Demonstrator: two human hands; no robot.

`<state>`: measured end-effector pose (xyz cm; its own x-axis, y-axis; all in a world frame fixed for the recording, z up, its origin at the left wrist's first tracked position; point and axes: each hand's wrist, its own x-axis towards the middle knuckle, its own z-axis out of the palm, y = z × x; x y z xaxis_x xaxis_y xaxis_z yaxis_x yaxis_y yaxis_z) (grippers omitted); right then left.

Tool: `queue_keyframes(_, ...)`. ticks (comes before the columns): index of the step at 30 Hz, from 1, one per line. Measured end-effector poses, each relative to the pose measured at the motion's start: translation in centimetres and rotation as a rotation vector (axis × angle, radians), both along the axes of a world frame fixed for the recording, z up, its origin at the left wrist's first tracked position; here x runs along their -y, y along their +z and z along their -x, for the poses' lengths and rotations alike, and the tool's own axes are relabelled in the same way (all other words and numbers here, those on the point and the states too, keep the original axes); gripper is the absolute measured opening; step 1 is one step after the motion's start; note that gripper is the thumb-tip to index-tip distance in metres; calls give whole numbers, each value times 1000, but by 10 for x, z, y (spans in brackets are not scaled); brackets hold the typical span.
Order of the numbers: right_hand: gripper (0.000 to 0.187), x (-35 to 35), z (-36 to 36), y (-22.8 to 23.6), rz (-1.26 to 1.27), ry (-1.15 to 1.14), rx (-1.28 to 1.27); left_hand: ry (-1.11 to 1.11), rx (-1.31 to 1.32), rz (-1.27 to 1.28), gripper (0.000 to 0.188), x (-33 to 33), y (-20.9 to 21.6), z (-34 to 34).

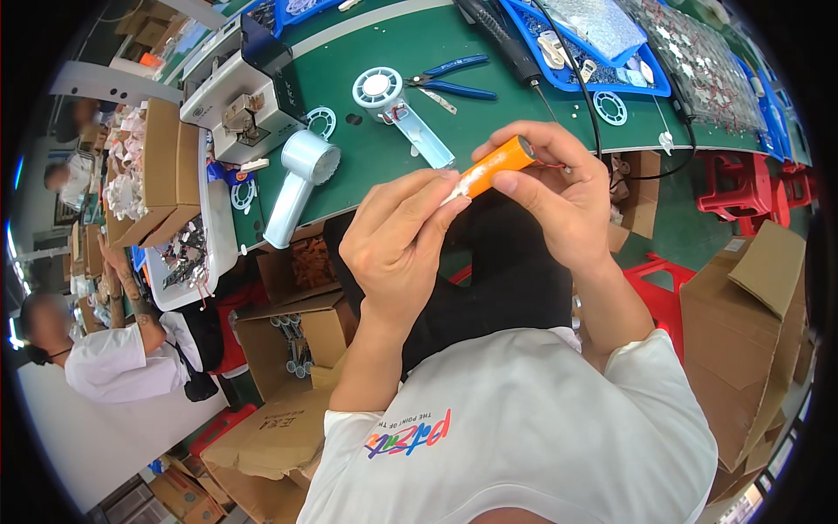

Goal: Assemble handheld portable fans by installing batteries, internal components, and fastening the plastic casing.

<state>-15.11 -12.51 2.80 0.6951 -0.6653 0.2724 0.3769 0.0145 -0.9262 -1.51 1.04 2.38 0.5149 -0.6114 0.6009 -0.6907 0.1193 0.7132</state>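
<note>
An orange cylindrical battery point(499, 164) is held at a slant above the table's near edge. My right hand point(563, 188) grips its upper right end between thumb and fingers, and a thin red wire shows beside it. White, ragged stuff covers the battery's lower left part. There the thumb and fingertips of my left hand point(401, 223) are pinched on the white material point(460, 189). Just beyond lies an opened light-blue handheld fan point(381, 86), its handle hollow and wires showing. Left of it rests a second light-blue fan body point(297, 179).
Blue-handled cutters point(458, 77) and a dark electric screwdriver point(502, 39) lie on the green table point(349, 170). A grey-white machine point(244, 96) stands at left. Blue trays point(668, 83) of parts sit at far right. Cardboard boxes point(742, 332) flank me; a co-worker point(122, 358) sits left.
</note>
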Motion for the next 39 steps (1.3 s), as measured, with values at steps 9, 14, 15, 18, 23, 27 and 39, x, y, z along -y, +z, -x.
queue_keyframes(9,40,-3,1,-7,147,-66,-73,-65,160,-81,20,2,8,-9)
queue_keyframes(14,40,-8,3,-1,226,-93,-125,-27,233,-70,20,8,4,-9)
queue_keyframes(15,40,-9,2,-1,246,-100,-139,-14,244,-68,20,7,3,-9)
queue_keyframes(18,40,-8,2,-4,285,-95,-85,-13,157,-91,20,7,6,-8)
queue_keyframes(23,40,-12,8,5,387,-65,2,-24,-179,-90,16,5,10,-11)
queue_keyframes(27,41,-8,10,13,391,-36,62,232,-504,-121,4,-12,1,-58)
queue_keyframes(39,40,-8,28,-2,55,-111,-58,163,-341,-28,21,-62,48,-83)
